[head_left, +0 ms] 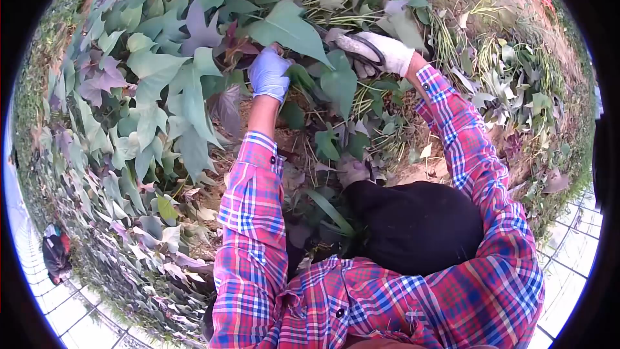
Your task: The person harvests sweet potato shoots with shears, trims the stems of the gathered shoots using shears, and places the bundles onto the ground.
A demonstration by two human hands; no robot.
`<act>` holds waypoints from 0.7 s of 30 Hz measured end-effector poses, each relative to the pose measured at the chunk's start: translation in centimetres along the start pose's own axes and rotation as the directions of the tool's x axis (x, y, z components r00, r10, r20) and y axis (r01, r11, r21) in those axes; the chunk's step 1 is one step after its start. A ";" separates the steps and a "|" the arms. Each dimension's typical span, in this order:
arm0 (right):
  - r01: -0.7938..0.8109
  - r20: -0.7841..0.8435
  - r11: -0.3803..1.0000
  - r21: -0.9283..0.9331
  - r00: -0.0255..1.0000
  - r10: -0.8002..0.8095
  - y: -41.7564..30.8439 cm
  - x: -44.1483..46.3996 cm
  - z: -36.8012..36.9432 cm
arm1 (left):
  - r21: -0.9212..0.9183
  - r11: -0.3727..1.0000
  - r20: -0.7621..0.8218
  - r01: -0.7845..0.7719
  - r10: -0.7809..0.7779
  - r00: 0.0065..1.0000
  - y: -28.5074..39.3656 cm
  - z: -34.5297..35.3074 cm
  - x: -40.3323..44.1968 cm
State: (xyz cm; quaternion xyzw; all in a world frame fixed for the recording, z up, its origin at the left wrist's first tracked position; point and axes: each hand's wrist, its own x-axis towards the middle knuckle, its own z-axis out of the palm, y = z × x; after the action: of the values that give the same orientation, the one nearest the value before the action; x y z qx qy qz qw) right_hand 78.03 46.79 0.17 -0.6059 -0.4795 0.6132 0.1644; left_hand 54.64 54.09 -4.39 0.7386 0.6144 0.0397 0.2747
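Observation:
My left hand (268, 74), in a thin blue glove, is closed among broad lobed vine leaves. Green leafy vine stems (302, 80) come out beside its fingers, though a large leaf (289, 30) partly hides the fingertips. To its right, my right hand (389, 55) wears a whitish glove with dark, soiled fingers. It is closed around scissors (369, 50) with black loop handles; the blades are hidden among the foliage. One broad green leaf (339, 83) hangs between the two hands.
Dense green and purplish foliage (148, 100) spreads on the left. Cut-looking bare stems (452, 39) and wilting leaves lie on the right. My dark-clothed knee (420, 226) is below the right hand. A dark bundle with red (57, 252) sits far left, near white gridded ground (568, 239).

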 end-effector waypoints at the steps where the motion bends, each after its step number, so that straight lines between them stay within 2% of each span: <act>1: 0.001 0.020 1.000 -0.008 1.000 -0.001 -0.3 -0.3 -0.1 | -0.229 0.972 0.000 -0.046 0.048 0.999 -2.1 2.1 0.8; 2: 0.006 0.034 0.999 -0.045 0.999 -0.004 -0.5 -0.3 -0.2 | -0.227 0.973 0.003 -0.050 0.052 0.999 -3.1 3.3 0.9; 4: 0.002 0.049 0.995 -0.104 0.999 0.003 -0.6 -0.1 -0.5 | -0.460 0.887 0.010 -0.041 0.051 0.999 -3.8 3.9 1.2; 5: 0.007 0.046 0.995 -0.099 0.999 -0.002 -0.5 0.0 -0.8 | -0.452 0.892 0.087 0.010 0.033 0.996 -4.0 3.5 1.4; 6: 0.009 0.090 0.991 -0.137 0.996 0.004 -0.4 0.2 -1.0 | -0.445 0.895 0.087 0.008 0.034 0.996 -4.1 3.5 1.6; 8: 0.009 0.141 0.986 -0.165 0.990 0.014 -0.5 0.3 -0.8 | -0.412 0.900 -0.116 -0.141 0.102 0.988 -3.9 3.1 1.5; 9: -0.015 0.148 0.991 -0.136 0.988 0.035 -0.6 0.4 -1.0 | -0.388 0.911 -0.040 -0.137 0.132 0.990 -4.0 2.8 1.6; 10: -0.043 0.156 0.993 -0.107 0.986 0.059 -0.5 0.4 -0.9 | -0.388 0.913 -0.032 -0.128 0.126 0.992 -4.0 2.6 1.6; 11: 0.005 0.149 1.000 -0.022 0.989 -0.002 -0.4 1.0 -0.6 | -0.334 0.937 0.001 -0.099 0.106 0.994 -3.7 2.5 1.6; 12: 0.042 0.184 0.998 -0.041 0.982 -0.034 -0.3 0.6 -1.2 | -0.279 0.957 0.034 -0.075 0.088 0.996 -3.3 2.5 1.6; 13: 0.081 0.218 0.995 -0.061 0.974 -0.066 -1.7 -0.2 -1.4 | -0.281 0.957 0.040 -0.074 0.089 0.995 -3.8 3.3 1.8; 14: 0.019 0.251 1.000 0.021 0.968 -0.024 -1.3 0.7 -1.2 | -0.418 0.901 0.002 -0.112 0.125 0.992 -4.7 4.3 2.0; 15: 0.234 0.229 0.970 -0.072 0.950 -0.212 -0.7 1.0 -1.3 | -0.545 0.825 -0.039 -0.151 0.155 0.987 -5.5 5.3 2.2; 16: 0.432 0.224 0.887 -0.166 0.892 -0.392 -0.5 1.1 -1.3 | -0.559 0.819 -0.024 -0.130 0.141 0.990 -5.8 5.6 2.2; 17: 0.593 0.148 0.775 -0.220 0.805 -0.574 0.5 2.5 -0.5 | -0.558 0.819 -0.017 -0.130 0.145 0.989 -4.9 4.8 1.7; 18: 0.422 0.154 0.884 -0.202 0.905 -0.397 1.4 3.4 -0.8 | -0.595 0.796 0.002 -0.108 0.136 0.991 -4.2 3.9 1.2; 20: 0.041 0.162 0.993 -0.108 0.986 -0.023 -0.7 3.3 -0.8 | -0.621 0.775 -0.021 -0.115 0.131 0.991 -3.4 3.4 0.8; 21: 0.041 0.161 0.994 -0.105 0.987 -0.023 -0.4 3.5 -0.7 | -0.620 0.776 -0.019 -0.115 0.132 0.991 -3.2 3.3 0.8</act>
State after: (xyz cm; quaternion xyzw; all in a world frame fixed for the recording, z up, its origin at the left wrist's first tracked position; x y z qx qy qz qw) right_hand 77.73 49.97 -1.37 -0.5551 -0.5334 0.6301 0.1021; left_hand 53.29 53.93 -8.82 0.6467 0.5140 0.2476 0.5063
